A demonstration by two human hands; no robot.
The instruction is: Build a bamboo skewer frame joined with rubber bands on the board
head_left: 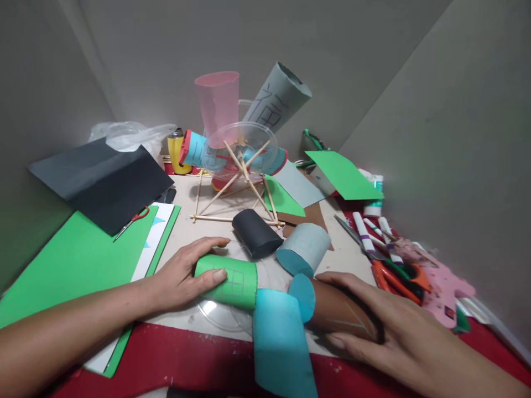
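My left hand (pixel 193 273) is closed around a green paper tube (pixel 243 284) marked with pencilled lines. My right hand (pixel 373 320) has its fingers and thumb around a brown paper tube (pixel 332 307). A light blue paper tube (pixel 282 337), a small blue round end (pixel 302 297), a grey-blue tube (pixel 305 249) and a black tube (pixel 257 233) lie between the hands in a ring. Beneath them shows a clear plastic disc (pixel 226 315). Whether the tubes are fixed to it cannot be told.
Behind stands a stick frame (pixel 249 179) bearing a clear disc and several paper tubes, pink (pixel 218 108) and grey (pixel 276 102) uppermost. Green sheets (pixel 87 265), black card (pixel 103 182) and red-handled scissors (pixel 135 221) lie left. Markers (pixel 364 232), orange-handled scissors (pixel 394 282) and a pink glue gun (pixel 440 276) lie right.
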